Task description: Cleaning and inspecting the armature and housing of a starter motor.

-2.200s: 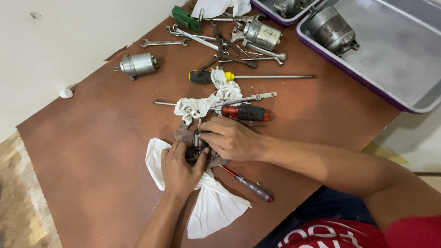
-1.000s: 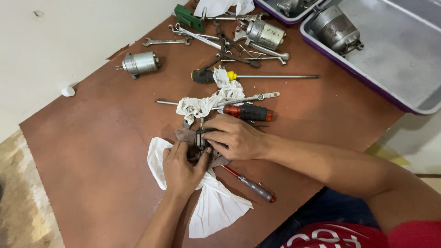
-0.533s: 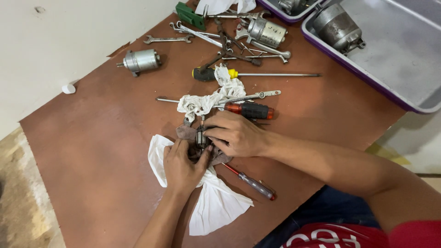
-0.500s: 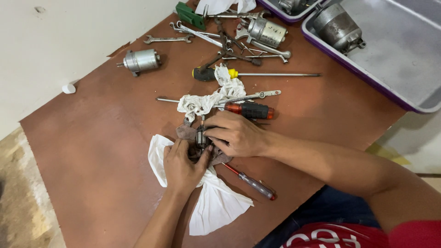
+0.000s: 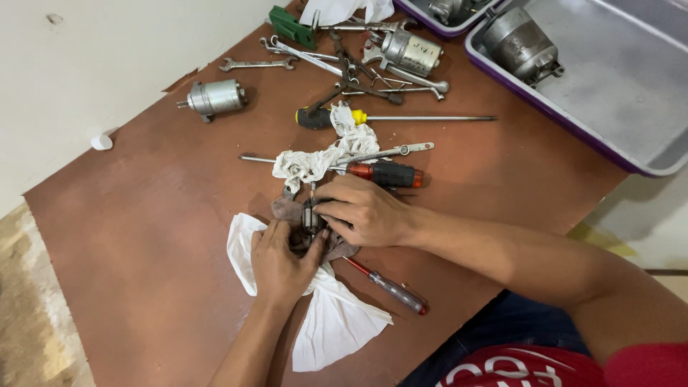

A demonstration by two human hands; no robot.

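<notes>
Both of my hands meet over a small dark metal motor part [image 5: 309,218] with a thin shaft, which rests on a brown rag [image 5: 290,210] and a white cloth [image 5: 337,322] on the brown table [image 5: 129,236]. My left hand [image 5: 281,264] grips the part from below. My right hand [image 5: 362,213] pinches it from the right with the fingertips. Most of the part is hidden by my fingers.
A red-handled screwdriver [image 5: 390,288] lies just right of the cloth. Behind my hands are a crumpled white rag [image 5: 315,159], a black-and-red screwdriver [image 5: 387,173], a yellow-tipped screwdriver [image 5: 373,118], wrenches [image 5: 256,64], two small cylindrical motors [image 5: 215,97] and a grey tray [image 5: 616,86].
Both hands stay on the small part; the fingers shift only slightly. The view has drifted a little.
</notes>
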